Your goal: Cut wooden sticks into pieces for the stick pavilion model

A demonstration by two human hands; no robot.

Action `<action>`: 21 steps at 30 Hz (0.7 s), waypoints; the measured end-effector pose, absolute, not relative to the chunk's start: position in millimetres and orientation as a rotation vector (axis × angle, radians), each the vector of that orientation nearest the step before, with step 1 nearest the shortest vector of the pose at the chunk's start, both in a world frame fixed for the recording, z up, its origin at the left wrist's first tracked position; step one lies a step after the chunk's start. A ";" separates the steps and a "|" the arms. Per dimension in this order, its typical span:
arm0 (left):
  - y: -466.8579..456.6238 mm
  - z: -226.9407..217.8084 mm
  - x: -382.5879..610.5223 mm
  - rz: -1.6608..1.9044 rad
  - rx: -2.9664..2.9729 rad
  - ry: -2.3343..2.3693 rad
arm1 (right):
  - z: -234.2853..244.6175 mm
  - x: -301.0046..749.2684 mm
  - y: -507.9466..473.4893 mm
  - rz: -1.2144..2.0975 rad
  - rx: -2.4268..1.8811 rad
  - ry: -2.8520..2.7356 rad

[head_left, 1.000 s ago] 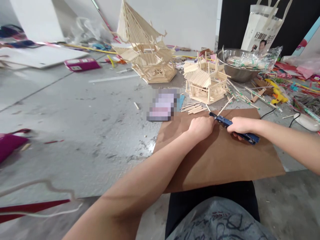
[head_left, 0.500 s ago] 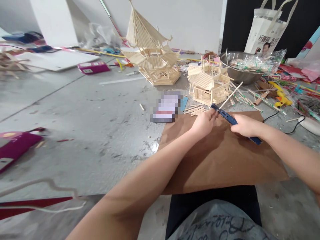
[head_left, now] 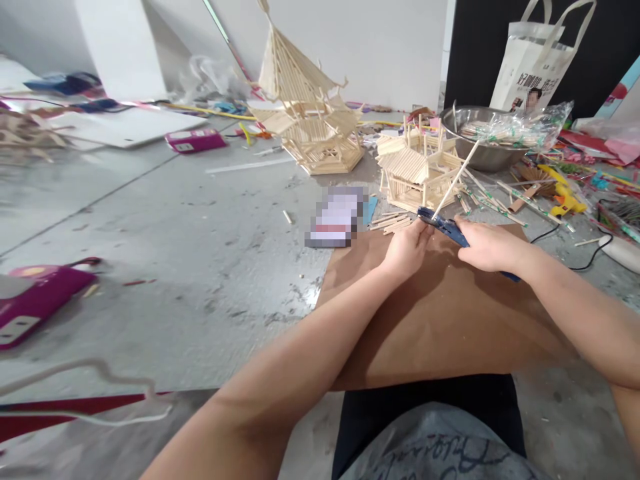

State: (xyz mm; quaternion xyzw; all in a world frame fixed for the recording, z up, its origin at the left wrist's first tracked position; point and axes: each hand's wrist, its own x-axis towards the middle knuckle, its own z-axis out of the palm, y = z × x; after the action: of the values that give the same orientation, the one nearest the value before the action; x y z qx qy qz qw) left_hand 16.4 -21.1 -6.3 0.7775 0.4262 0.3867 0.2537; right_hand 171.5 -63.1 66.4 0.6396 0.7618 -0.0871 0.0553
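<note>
My right hand [head_left: 485, 247] is closed round the handles of a blue pliers-like cutter [head_left: 450, 230]. The cutter's head points left, against a thin wooden stick [head_left: 456, 179] that slants up and to the right. Closed at the stick's lower end is my left hand [head_left: 406, 250], its fingertips just below the cutter's head. Whether the jaws have closed on the stick is too small to tell. Short cut sticks [head_left: 393, 221] lie in a small heap just beyond my left hand. Behind them stands a small six-sided stick model [head_left: 417, 170] with a partial roof.
Brown paper [head_left: 450, 320] covers the surface under my hands. A phone [head_left: 336, 217] lies to the left, and a taller stick pagoda [head_left: 320, 127] stands behind it. A steel bowl [head_left: 487, 150] of wrapped sticks and a yellow glue gun [head_left: 565, 193] are at the right.
The stick has swung more upright, its top moving left and up. The cutter's head has shifted slightly left, and my right hand has moved a little forward along its handles.
</note>
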 end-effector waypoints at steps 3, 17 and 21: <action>-21.1 -7.6 15.1 1.073 2.110 1.180 | 64.4 163.8 -67.3 -0.065 1.996 2.314; -16.1 3.2 15.6 1.165 1.899 0.991 | 55.9 172.0 -66.3 -0.040 2.088 2.271; -17.0 5.2 16.5 1.117 1.760 0.903 | 50.3 180.9 -63.0 -0.010 2.051 2.355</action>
State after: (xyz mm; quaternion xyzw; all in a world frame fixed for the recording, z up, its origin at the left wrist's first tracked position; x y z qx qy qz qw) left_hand 16.5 -17.0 5.2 0.7027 0.3605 0.4457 0.4213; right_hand 180.9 -63.0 50.3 0.6567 0.7541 -0.0032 0.0094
